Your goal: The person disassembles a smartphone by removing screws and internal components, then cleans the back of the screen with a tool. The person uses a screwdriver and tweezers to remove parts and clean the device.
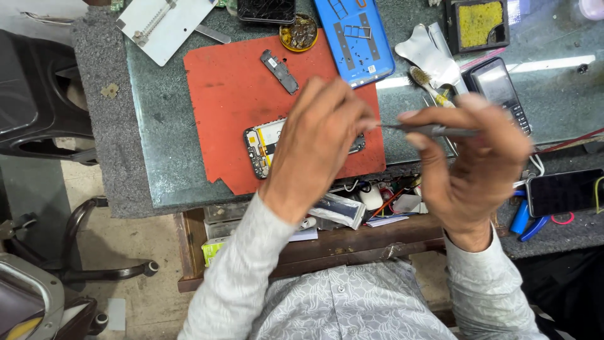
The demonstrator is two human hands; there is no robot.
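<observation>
Holding grey tweezers [434,130], our right hand [472,164] pinches them closed-fingered; our left hand [318,141] meets the tip with narrowed fingers, its grasp indeterminate. Both hover above the opened phone [264,146] lying on the red mat [233,94].

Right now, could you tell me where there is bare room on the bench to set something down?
The orange mat is bare left of the small black part and above the opened phone. Crowded: the blue back cover, brush and keypad phone.

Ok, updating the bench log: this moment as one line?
left hand over opened phone | right hand holds tweezers | red mat
</observation>
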